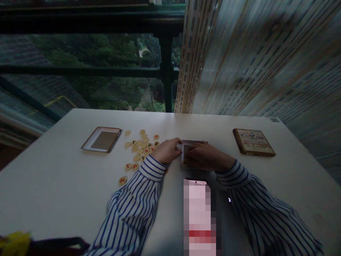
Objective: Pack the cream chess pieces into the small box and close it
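My left hand (pixel 167 150) has its thumb and fingers at the upper left corner of a small shallow box (pixel 182 161), gripping the edge. Above the same box is my right hand (pixel 204 155), its fingers curled down inside; the fingertips and anything they hold are hidden. Round wooden Chinese chess pieces (pixel 140 151) lie loosely scattered just left of my left hand. Some show red or black characters, others a plain face. My left sleeve and hand hide part of the spread.
A shallow open tray (pixel 103 140) lies at the table's left. On the right is a flat box with a printed picture cover (pixel 253 142). A phone (pixel 199 209) lies between my forearms, near me. The white table (pixel 66 185) ends at a window and blinds (pixel 197 57).
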The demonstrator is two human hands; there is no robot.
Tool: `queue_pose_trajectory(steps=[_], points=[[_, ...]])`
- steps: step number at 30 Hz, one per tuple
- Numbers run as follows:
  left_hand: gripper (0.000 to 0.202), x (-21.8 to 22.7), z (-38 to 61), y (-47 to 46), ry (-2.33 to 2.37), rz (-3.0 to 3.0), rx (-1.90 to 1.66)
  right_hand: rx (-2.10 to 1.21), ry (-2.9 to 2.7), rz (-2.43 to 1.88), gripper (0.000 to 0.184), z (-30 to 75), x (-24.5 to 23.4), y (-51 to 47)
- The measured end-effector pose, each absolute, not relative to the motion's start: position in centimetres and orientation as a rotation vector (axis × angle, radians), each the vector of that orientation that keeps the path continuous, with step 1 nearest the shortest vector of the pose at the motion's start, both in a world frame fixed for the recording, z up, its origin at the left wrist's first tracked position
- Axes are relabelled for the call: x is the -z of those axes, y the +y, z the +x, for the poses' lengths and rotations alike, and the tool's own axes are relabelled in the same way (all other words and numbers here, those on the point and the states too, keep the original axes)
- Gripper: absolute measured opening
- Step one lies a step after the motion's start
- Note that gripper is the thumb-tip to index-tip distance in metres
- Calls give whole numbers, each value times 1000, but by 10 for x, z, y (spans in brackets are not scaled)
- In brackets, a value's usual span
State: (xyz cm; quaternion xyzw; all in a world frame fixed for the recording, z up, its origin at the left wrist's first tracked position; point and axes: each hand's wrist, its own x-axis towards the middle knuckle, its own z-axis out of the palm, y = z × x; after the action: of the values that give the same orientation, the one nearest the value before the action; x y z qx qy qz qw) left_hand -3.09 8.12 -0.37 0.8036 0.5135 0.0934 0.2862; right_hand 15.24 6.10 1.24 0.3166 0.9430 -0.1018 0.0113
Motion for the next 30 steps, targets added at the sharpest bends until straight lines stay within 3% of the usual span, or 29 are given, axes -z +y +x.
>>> queue_pose_trajectory(steps=[12,30], points=[[31,-32,-64,80,1388,1999,-603,27,3042,1435,16,162,-44,55],[28,-60,-100,55,1465,1920,-1043,-34,3220,1503,17,149,-49,43]])
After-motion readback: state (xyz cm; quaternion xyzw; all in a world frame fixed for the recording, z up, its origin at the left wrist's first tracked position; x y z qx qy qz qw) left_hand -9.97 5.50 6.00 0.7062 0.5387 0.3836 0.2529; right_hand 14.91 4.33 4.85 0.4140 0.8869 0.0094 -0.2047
